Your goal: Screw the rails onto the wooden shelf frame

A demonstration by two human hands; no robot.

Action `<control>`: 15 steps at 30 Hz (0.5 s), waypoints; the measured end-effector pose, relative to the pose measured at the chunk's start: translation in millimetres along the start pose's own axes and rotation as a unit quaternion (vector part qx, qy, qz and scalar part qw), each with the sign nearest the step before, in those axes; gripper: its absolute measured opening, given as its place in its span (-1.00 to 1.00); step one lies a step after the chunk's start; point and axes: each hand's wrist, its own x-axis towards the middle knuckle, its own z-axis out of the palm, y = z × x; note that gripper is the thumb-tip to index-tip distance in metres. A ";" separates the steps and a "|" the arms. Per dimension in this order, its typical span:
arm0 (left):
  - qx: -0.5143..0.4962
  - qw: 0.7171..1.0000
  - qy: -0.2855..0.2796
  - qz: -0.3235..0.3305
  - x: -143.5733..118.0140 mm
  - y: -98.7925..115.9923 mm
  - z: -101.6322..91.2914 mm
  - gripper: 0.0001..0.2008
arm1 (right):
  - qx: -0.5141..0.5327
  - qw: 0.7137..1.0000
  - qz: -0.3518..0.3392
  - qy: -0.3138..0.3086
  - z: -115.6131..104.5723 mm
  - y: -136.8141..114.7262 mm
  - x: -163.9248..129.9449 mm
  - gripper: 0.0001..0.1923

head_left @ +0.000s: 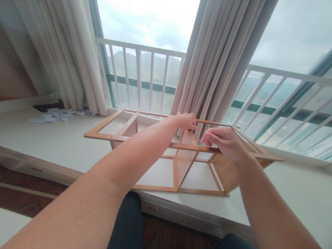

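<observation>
Left hand [186, 121] clasps wooden frame's [124, 137] far rail; right hand [225, 142] pinches near rail.

The right hand [224, 142] pinches something small and metallic at the near rail of the wooden frame [178, 162]; it is too small to name, and the fingers cover most of it. The left hand [185, 121] hides the far rail where its grip closes. The left forearm covers the frame's middle. The papers [54, 116] are too blurred to read.
</observation>
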 end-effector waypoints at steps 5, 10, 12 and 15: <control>0.000 1.000 0.003 0.003 -0.5 -0.1 -0.1 -0.60 | 0.018 1.000 -0.016 -0.003 1.5 -2.3 -1.6 -0.53; -0.004 1.000 0.003 -0.001 0.3 0.4 0.3 -0.60 | 0.046 0.999 -0.017 0.021 2.6 -4.7 -2.5 -0.56; -0.010 1.000 0.003 -0.001 1.8 -0.5 1.3 -0.60 | 0.050 0.998 -0.015 0.023 2.9 -5.2 -3.0 -0.57; -0.015 1.000 0.005 0.001 2.9 -1.6 2.1 -0.61 | 0.058 0.998 -0.010 0.016 3.0 -5.8 -3.8 -0.57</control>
